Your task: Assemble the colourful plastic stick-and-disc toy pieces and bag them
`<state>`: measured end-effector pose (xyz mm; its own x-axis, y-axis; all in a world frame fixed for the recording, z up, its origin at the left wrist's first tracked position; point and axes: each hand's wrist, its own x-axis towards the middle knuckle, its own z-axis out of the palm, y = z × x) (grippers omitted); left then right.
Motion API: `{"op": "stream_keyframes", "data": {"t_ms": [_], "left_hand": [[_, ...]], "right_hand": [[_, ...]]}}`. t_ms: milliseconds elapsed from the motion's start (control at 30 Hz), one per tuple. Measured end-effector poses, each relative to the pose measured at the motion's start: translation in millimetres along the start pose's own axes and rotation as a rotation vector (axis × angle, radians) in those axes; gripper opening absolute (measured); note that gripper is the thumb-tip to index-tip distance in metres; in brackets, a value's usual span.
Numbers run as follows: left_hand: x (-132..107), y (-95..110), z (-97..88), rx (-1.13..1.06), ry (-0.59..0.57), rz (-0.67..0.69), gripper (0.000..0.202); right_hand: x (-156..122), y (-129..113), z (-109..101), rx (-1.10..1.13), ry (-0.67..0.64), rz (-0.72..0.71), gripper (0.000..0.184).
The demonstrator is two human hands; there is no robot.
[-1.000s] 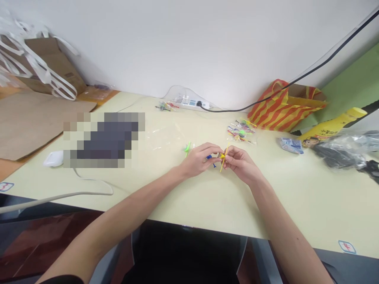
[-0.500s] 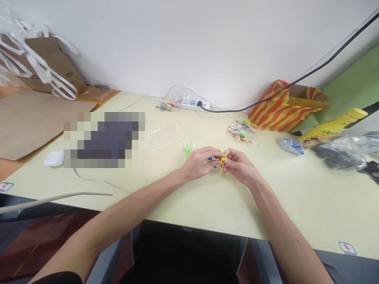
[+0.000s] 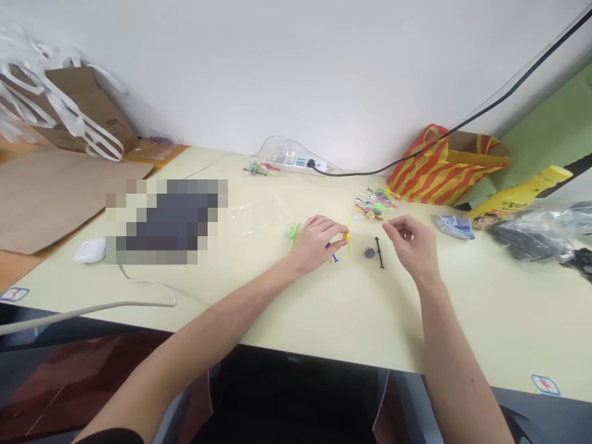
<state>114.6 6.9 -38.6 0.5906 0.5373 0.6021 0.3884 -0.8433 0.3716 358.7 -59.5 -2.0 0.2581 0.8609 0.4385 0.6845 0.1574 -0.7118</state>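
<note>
My left hand [image 3: 318,242] pinches a small yellow propeller toy [image 3: 347,237] upright above the pale table [image 3: 324,308], with blue parts [image 3: 333,256] under its fingers. My right hand [image 3: 413,246] hovers to the right, fingers curled together, and nothing shows in it. Between the hands lie a black stick piece [image 3: 379,252] and a small dark round part [image 3: 369,252]. A green toy piece [image 3: 293,232] lies just left of my left hand.
A clear bag of coloured toy parts [image 3: 377,206] lies behind the hands. A red-and-yellow striped bag [image 3: 439,168], a yellow bottle [image 3: 518,198] and black plastic [image 3: 536,240] sit at right. A power strip [image 3: 300,162] lies by the wall, and a white mouse [image 3: 90,250] at left.
My right hand let go of the yellow toy and moved right. The left hand keeps the toy. A black stick and a dark round part now show on the table.
</note>
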Motion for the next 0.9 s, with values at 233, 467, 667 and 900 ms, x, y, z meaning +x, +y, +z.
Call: {"op": "stream_keyframes", "data": {"t_ms": [233,467,667,900], "left_hand": [[-4,4,11.9,0.190,-0.168,-0.009,0.015],[-10,3,5.8,0.268,-0.185,-0.023,0.018],[-9,3,-2.7,0.199,-0.157,-0.009,0.026],[-6,18,2.8,0.128,-0.086,0.203,0.040]], "right_hand": [[-6,7,-6,-0.358,-0.432,-0.165,0.034],[-10,9,3,-0.462,-0.518,-0.074,0.019],[-10,-1,12,-0.352,-0.514,-0.084,0.015],[-12,-18,15,0.024,-0.482,-0.049,0.014]]}}
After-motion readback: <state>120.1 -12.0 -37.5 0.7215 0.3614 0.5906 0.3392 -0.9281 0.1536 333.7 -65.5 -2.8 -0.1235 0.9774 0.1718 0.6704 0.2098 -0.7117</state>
